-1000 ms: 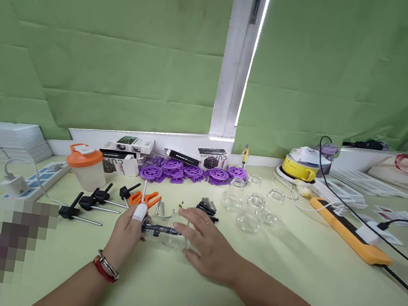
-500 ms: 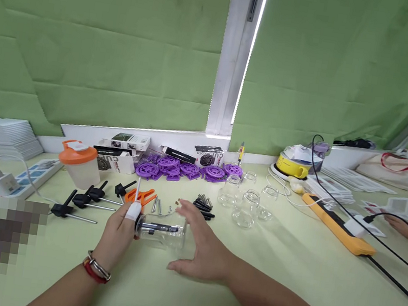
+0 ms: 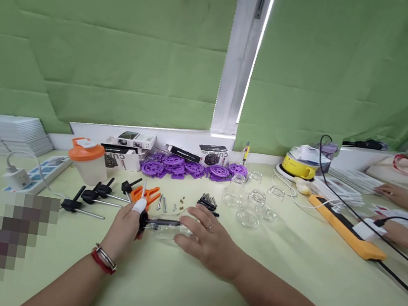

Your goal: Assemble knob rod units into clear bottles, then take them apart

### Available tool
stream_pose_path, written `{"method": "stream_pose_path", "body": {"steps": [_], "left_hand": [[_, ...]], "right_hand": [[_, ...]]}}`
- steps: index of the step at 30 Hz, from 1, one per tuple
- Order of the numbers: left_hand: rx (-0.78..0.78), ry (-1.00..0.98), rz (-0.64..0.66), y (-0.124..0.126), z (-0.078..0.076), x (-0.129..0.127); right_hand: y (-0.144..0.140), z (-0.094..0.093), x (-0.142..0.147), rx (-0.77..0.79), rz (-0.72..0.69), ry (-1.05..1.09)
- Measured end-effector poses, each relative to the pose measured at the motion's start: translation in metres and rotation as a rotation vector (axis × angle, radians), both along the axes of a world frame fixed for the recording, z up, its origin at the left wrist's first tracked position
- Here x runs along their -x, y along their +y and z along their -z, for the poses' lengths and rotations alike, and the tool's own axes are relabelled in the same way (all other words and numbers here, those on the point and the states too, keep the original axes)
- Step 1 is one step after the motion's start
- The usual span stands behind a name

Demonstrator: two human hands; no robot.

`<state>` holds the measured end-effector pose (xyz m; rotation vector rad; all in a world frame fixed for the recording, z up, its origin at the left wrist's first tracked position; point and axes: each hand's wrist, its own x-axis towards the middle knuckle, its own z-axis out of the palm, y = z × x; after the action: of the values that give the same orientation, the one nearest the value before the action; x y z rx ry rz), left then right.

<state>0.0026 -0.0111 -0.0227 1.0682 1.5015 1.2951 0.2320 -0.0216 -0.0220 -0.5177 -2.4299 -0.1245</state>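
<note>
Clear glass lies on its side at the middle of the pale green table (image 3: pixel 283 287): a small jar (image 3: pixel 171 230) held between your two hands. Your left hand (image 3: pixel 124 228), its bandaged fingertip raised, is closed around the black cap end of the jar, where a dark rod runs into the glass. Your right hand (image 3: pixel 210 241) rests flat over the jar's other end, fingers spread and only lightly curled, pressing rather than gripping. A red bracelet (image 3: pixel 103 263) circles your left wrist.

Just beyond your hands lie orange scissors (image 3: pixel 146 195), loose screws (image 3: pixel 163 203) and a small pile of black springs (image 3: pixel 207 202). Black T-handled tools (image 3: pixel 85 199) sit to the left, near an orange-lidded shaker cup (image 3: pixel 87 161). Empty glass jars (image 3: pixel 252 203) stand upright to the right, and purple plastic wheels (image 3: pixel 186 167) line the back edge. An orange power strip (image 3: pixel 345 230) runs along the right, where another person's hands (image 3: pixel 393 192) rest on papers.
</note>
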Motion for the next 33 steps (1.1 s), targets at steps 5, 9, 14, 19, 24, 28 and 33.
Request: {"method": "stream_pose_path", "body": {"steps": [5, 9, 14, 19, 24, 28, 33], "left_hand": [[-0.023, -0.041, -0.107, 0.009, 0.002, 0.015], [-0.041, -0.036, -0.158, 0.014, 0.001, 0.024], [-0.024, -0.089, -0.17, 0.018, -0.001, 0.025], [0.008, -0.085, -0.152, 0.017, -0.001, 0.02], [0.007, -0.05, -0.124, 0.015, 0.001, 0.021], [-0.001, -0.019, -0.089, 0.018, 0.005, 0.025], [-0.003, -0.043, -0.111, 0.018, 0.005, 0.025]], "right_hand": [[0.001, -0.009, -0.019, 0.021, 0.121, 0.041], [-0.018, -0.003, -0.069, 0.12, 0.426, 0.254], [-0.045, 0.034, -0.136, 0.52, 0.944, 0.731], [-0.041, 0.056, -0.156, 0.847, 0.948, 0.933], [-0.02, 0.056, -0.152, 0.765, 1.03, 0.764], [-0.003, 0.059, -0.154, 0.586, 1.105, 0.612], [0.017, 0.063, -0.154, 0.544, 1.148, 0.569]]}}
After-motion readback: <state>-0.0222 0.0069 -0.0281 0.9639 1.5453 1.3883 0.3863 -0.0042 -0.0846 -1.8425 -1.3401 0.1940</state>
